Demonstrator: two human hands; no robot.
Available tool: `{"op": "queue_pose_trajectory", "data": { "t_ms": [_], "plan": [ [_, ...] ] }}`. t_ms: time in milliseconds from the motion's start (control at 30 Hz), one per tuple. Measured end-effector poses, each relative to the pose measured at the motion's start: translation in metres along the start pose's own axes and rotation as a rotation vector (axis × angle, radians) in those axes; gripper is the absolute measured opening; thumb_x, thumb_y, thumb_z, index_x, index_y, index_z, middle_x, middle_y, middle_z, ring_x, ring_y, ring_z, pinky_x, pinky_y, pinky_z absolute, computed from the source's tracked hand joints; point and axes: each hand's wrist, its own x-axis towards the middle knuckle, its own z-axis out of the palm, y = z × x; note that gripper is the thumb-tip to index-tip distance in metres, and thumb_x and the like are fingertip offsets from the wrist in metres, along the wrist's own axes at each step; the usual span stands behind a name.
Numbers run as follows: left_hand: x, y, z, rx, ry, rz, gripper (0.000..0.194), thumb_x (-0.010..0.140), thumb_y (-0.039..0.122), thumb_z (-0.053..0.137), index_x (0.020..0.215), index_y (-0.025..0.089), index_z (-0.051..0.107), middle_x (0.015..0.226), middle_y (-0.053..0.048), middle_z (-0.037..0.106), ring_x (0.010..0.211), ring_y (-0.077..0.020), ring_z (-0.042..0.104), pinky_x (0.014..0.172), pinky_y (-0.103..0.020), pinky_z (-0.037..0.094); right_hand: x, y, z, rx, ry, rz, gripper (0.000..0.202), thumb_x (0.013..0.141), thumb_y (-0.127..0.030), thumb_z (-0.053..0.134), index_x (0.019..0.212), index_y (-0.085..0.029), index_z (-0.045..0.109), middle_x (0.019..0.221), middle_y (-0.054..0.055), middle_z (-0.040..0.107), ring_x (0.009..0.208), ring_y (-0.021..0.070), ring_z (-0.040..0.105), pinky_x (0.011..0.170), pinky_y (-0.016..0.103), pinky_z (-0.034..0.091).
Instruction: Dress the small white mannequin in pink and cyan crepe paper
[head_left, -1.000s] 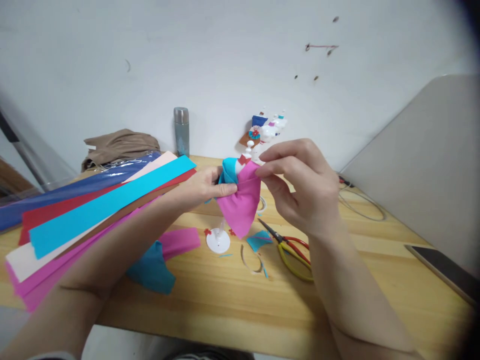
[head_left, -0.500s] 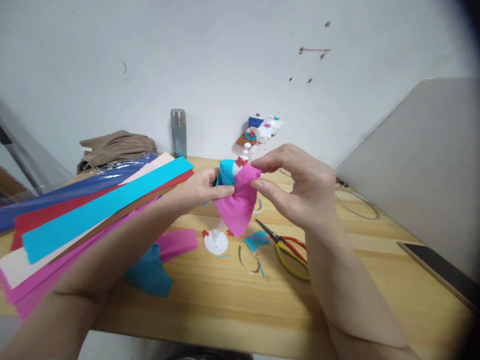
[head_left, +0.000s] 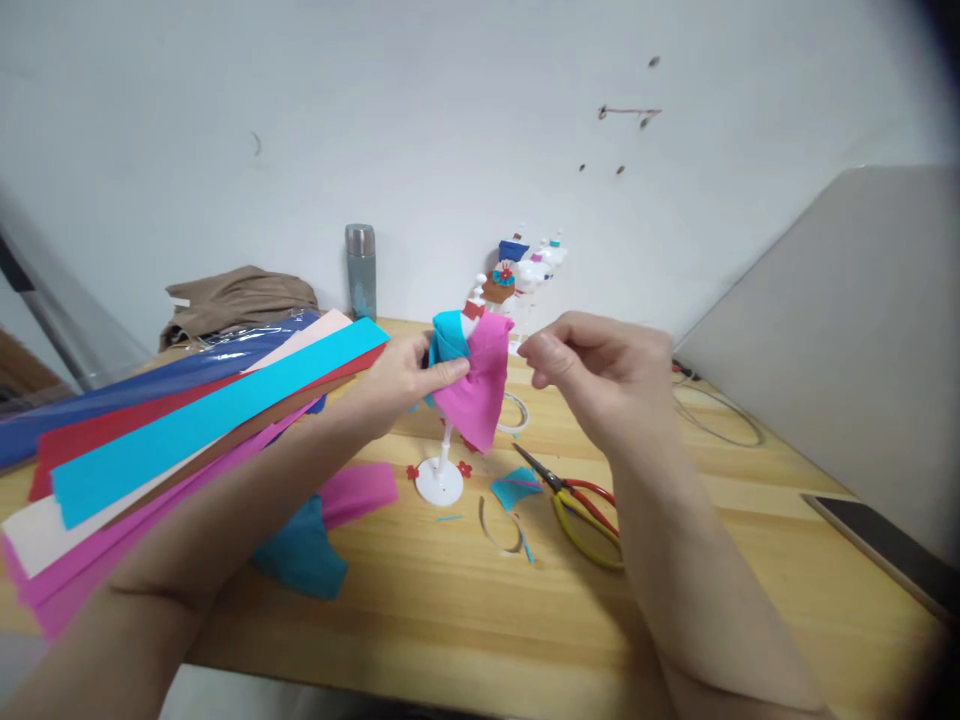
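A small white mannequin on a round stand wears blue paper on its left side and pink paper across its front and right side. My left hand grips the wrapped body, its thumb pressed on the papers at the waist. Just right of the figure, off the pink paper, is my right hand, thumb and index fingertip pinched together; whether anything tiny is between them is hidden. A red piece sits at the figure's neck.
Scissors, a blue scrap and a tape roll lie near the figure. Coloured strips cover the left side. Behind stand a flask and several dressed figures. A phone lies right.
My right hand has let go of the pink paper's upper edge and moved slightly right. The figure stands more upright, and the pink paper's top edge now rises free.
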Motion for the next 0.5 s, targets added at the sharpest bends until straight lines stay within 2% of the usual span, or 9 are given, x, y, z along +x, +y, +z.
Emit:
{"op": "queue_pose_trajectory", "data": {
  "t_ms": [67,167,333,500],
  "plan": [
    [-0.001,0.002,0.002,0.045,0.051,0.019,0.041,0.077,0.052,0.080,0.081,0.015,0.065,0.074,-0.001,0.064,0.068,-0.0134,0.055,0.064,-0.026,0.045,-0.002,0.000,0.006,0.022,-0.056,0.064,0.026,0.090,-0.040,0.072,0.071,-0.023,0.065,0.061,-0.001,0.064,0.054,0.0147,0.058,0.052,0.030,0.044],
    [-0.001,0.004,0.003,0.083,0.076,0.037,0.038,0.076,0.049,0.079,0.075,0.017,0.059,0.064,0.003,0.055,0.063,-0.0112,0.048,0.063,-0.026,0.043,-0.003,0.002,0.017,0.009,-0.058,0.118,0.030,0.087,-0.047,0.073,0.074,-0.023,0.062,0.062,-0.001,0.065,0.055,0.0165,0.061,0.053,0.031,0.047],
    [-0.002,0.005,0.003,0.061,0.033,0.058,0.038,0.077,0.049,0.078,0.075,0.018,0.057,0.061,0.005,0.049,0.058,-0.0094,0.043,0.060,-0.025,0.040,-0.003,0.004,0.024,-0.062,-0.018,0.097,0.028,0.084,-0.043,0.071,0.070,-0.024,0.056,0.060,0.000,0.063,0.053,0.0168,0.059,0.052,0.032,0.044],
    [-0.003,0.007,0.003,0.006,-0.018,0.062,0.046,0.083,0.059,0.074,0.074,0.017,0.058,0.063,0.002,0.055,0.057,-0.0094,0.047,0.055,-0.024,0.037,-0.004,0.008,0.025,-0.028,-0.036,0.127,0.019,0.083,-0.033,0.063,0.069,-0.025,0.053,0.058,-0.001,0.061,0.052,0.0170,0.058,0.052,0.032,0.044]
  ]
}}
